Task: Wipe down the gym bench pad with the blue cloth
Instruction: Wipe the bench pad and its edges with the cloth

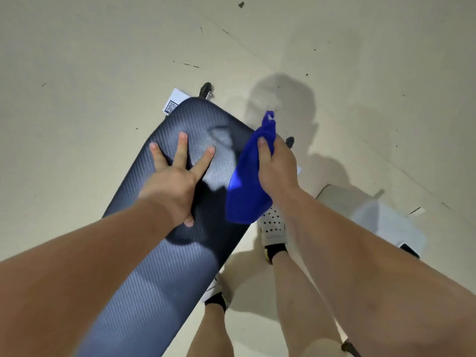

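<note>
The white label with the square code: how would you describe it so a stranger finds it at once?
Find the long dark bench pad lying over the pale floor. At its far rounded end, the white label sticks out beside the left corner. Unlike other pale things nearby, it carries a black square code.

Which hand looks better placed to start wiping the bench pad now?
The right hand: it grips the blue cloth at the edge of the bench pad. The left hand lies flat on the pad, fingers spread, holding nothing; it probably just steadies.
</note>
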